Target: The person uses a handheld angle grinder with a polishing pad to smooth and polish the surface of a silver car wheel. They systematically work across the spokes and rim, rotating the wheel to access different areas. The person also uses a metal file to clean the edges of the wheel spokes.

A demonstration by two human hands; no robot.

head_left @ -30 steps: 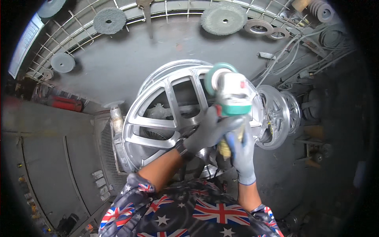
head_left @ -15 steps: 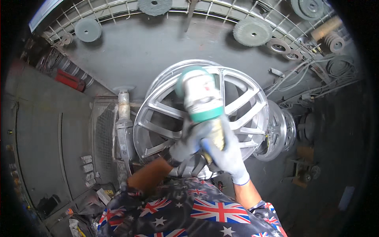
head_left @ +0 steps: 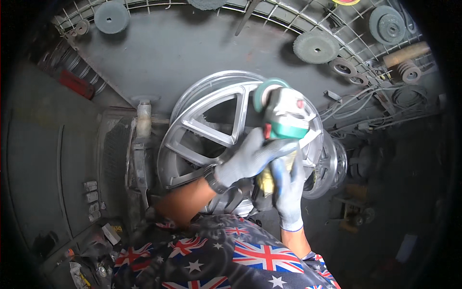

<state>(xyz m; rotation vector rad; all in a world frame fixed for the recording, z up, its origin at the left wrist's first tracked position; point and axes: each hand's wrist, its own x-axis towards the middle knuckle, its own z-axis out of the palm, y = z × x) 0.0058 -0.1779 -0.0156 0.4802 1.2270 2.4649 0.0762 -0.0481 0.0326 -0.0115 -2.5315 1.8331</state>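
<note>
Plainly, both hands are closed around a white handheld grinder with a green collar [head_left: 287, 114], held just past the centre of view toward one o'clock. A left hand in a grey glove [head_left: 245, 156], with a black wristwatch [head_left: 214, 179] behind it, grips the body just below the collar. A right hand in a blue-and-grey glove [head_left: 288, 188] is wrapped around the yellow lower part, toward five o'clock of the other hand.

At the grinder's eleven o'clock end sits a round green disc [head_left: 262, 95], over the one o'clock side of a silver spoked metal wheel [head_left: 210, 132]; whether they touch, I cannot tell. More silver wheels [head_left: 328, 164] stand toward four o'clock of it. Near its ten o'clock side stands a dusty grey machine with a cylindrical spindle [head_left: 144, 121]. Toward one o'clock, a coarse grey abrasive wheel [head_left: 308, 48] is on a pale wire grid [head_left: 281, 8]. Farther off, at ten o'clock, lies a red box [head_left: 77, 85].
</note>
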